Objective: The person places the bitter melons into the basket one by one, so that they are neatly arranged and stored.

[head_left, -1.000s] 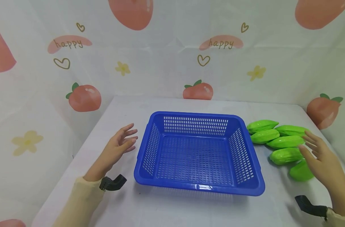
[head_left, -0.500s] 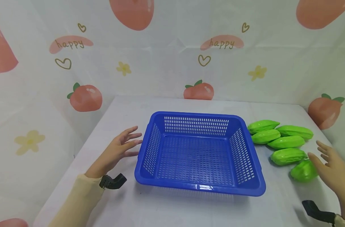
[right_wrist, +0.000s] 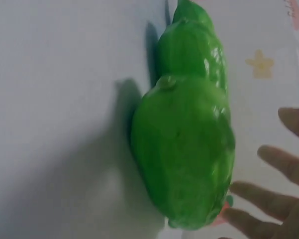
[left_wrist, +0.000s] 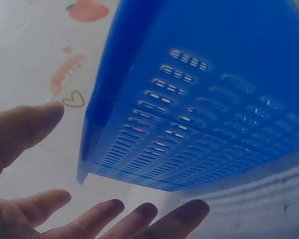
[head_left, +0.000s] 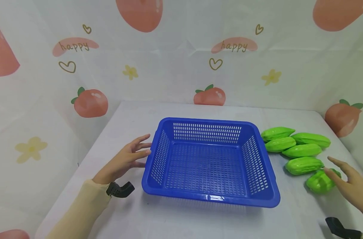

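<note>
A blue plastic basket (head_left: 210, 199) with slotted walls stands mid-table, nothing inside. My left hand (head_left: 124, 160) is at its left side, fingers extended and spread, fingertips close to the rim; in the left wrist view the fingers (left_wrist: 89, 219) show apart from the slotted wall. Over on the right, my right hand (head_left: 353, 187) hovers beside a lumpy, glossy green vegetable (head_left: 321, 182), thumb and fingers apart, holding nothing. The right wrist view has that rounded green vegetable (right_wrist: 184, 149) large, with the fingers (right_wrist: 268, 199) to its right. Its exact kind is unclear.
Several long, ridged green vegetables (head_left: 304, 165) lie in a cluster right of the basket, the nearest ones close to its right rim. A white cloth covers the table (head_left: 187, 222). A patterned curtain (head_left: 169, 66) hangs behind and at both sides.
My left hand has moved right, up to the basket's rim. My right hand has shifted right and down, uncovering more of the green vegetables. The basket and vegetables have stayed put.
</note>
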The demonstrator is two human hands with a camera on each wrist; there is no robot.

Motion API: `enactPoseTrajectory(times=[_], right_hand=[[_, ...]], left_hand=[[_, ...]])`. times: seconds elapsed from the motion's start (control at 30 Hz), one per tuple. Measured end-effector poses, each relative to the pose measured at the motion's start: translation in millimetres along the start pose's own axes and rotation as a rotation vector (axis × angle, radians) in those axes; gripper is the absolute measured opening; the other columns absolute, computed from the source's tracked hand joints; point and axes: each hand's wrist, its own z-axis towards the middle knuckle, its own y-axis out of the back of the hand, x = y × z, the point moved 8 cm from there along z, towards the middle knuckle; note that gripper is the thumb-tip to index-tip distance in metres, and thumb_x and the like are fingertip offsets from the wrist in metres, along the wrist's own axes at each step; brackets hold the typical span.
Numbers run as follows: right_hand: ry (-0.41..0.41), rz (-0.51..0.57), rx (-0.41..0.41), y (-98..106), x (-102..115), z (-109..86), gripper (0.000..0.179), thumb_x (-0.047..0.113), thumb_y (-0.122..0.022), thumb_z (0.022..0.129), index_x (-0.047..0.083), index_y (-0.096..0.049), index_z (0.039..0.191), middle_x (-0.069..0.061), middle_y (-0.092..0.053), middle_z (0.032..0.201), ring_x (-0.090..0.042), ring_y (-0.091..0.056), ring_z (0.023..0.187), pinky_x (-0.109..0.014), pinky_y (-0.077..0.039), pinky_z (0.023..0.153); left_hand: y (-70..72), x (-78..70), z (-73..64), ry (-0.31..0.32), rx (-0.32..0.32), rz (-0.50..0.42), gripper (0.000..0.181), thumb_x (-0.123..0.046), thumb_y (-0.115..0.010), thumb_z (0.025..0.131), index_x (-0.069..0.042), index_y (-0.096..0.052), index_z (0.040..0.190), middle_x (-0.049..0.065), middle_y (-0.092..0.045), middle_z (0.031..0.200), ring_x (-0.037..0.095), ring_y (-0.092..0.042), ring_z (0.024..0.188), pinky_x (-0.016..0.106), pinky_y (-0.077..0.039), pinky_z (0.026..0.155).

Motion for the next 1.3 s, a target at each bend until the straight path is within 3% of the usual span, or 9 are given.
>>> enactPoseTrajectory(times=[0.2, 0.37, 0.47, 0.67, 0.77, 0.83, 0.93, 1.07, 1.3], right_hand=[[0.037, 0.077, 0.031, 2.6, -6.8, -1.7, 0.060, 0.026, -0.043, 0.104, 0.001, -0.019, 0.153, -0.028, -0.006, 0.158, -0.050, 0.005, 0.143, -0.075, 0.000, 0.107], [0.119, 0.111, 0.054, -0.3, -29.5, 0.3, 0.062, 0.019, -0.045, 0.103, 0.004, -0.014, 0.154, -0.003, -0.002, 0.162, -0.008, 0.013, 0.146, -0.055, 0.012, 0.117], [0.154, 0.117, 0.046, -1.7, -41.3, 2.4, 0.066, 0.017, -0.050, 0.101, 0.030, -0.015, 0.155, 0.030, -0.004, 0.152, 0.023, 0.008, 0.129, -0.054, 0.015, 0.116], [0.188, 0.164, 0.112, -2.8, -36.6, 1.4, 0.076, 0.013, -0.058, 0.097, 0.041, -0.014, 0.152, 0.052, -0.015, 0.122, 0.020, 0.009, 0.131, -0.069, 0.017, 0.106], [0.169, 0.140, 0.166, -4.2, -29.1, 0.2, 0.081, 0.013, -0.061, 0.095, 0.041, -0.011, 0.152, 0.039, -0.002, 0.146, 0.007, 0.019, 0.138, -0.072, 0.017, 0.103], [0.144, 0.110, 0.202, -5.4, -25.3, -0.2, 0.084, 0.015, -0.062, 0.094, 0.038, -0.007, 0.153, 0.007, 0.006, 0.161, -0.010, 0.026, 0.142, -0.072, 0.017, 0.103], [0.098, 0.066, 0.254, -6.6, -23.1, 1.3, 0.086, 0.020, -0.062, 0.095, 0.034, -0.001, 0.153, -0.044, -0.001, 0.147, -0.041, 0.025, 0.141, -0.075, 0.015, 0.102], [0.058, 0.020, 0.305, -8.1, -26.5, 5.9, 0.086, 0.027, -0.062, 0.095, 0.017, -0.001, 0.155, -0.047, -0.007, 0.144, -0.061, 0.012, 0.135, -0.077, 0.008, 0.101], [0.018, 0.005, 0.347, -12.0, -32.5, 8.2, 0.086, 0.032, -0.060, 0.096, -0.003, -0.006, 0.152, -0.047, -0.008, 0.143, -0.065, 0.005, 0.132, -0.079, -0.001, 0.100]], left_hand=[[-2.9, 0.0, 1.8, 0.020, 0.018, -0.012, 0.087, -0.031, -0.067, 0.090, -0.031, -0.010, 0.156, 0.021, -0.029, 0.155, 0.047, -0.048, 0.128, 0.058, -0.052, 0.089], [-4.4, 1.7, 3.6, 0.040, 0.036, -0.039, 0.088, -0.031, -0.068, 0.090, -0.034, -0.009, 0.156, 0.021, -0.027, 0.156, 0.046, -0.048, 0.128, 0.059, -0.050, 0.091], [-4.4, 2.3, 4.6, 0.044, 0.042, -0.051, 0.089, -0.031, -0.068, 0.090, -0.035, -0.008, 0.155, 0.020, -0.026, 0.156, 0.046, -0.048, 0.129, 0.058, -0.050, 0.092], [-1.7, 1.0, 5.6, 0.032, 0.038, -0.074, 0.088, -0.028, -0.067, 0.090, -0.034, -0.008, 0.156, 0.021, -0.026, 0.156, 0.046, -0.047, 0.129, 0.059, -0.049, 0.093], [-1.3, 1.1, 5.8, 0.029, 0.040, -0.083, 0.088, -0.028, -0.067, 0.090, -0.034, -0.009, 0.156, 0.020, -0.026, 0.156, 0.046, -0.047, 0.129, 0.058, -0.049, 0.093], [-1.6, 1.3, 6.0, 0.029, 0.044, -0.088, 0.088, -0.028, -0.067, 0.090, -0.034, -0.009, 0.156, 0.020, -0.025, 0.157, 0.045, -0.047, 0.129, 0.058, -0.050, 0.093], [-2.2, 1.2, 6.1, 0.029, 0.055, -0.103, 0.087, -0.027, -0.067, 0.091, -0.034, -0.009, 0.156, 0.021, -0.025, 0.157, 0.046, -0.049, 0.128, 0.058, -0.050, 0.093], [-2.5, 1.7, 6.8, 0.037, 0.065, -0.120, 0.086, -0.027, -0.066, 0.091, -0.036, -0.010, 0.155, 0.021, -0.024, 0.157, 0.045, -0.050, 0.127, 0.058, -0.050, 0.093], [-5.6, 3.2, 9.0, 0.045, 0.085, -0.135, 0.085, -0.027, -0.067, 0.091, -0.037, -0.011, 0.155, 0.020, -0.022, 0.158, 0.045, -0.048, 0.128, 0.061, -0.047, 0.095]])
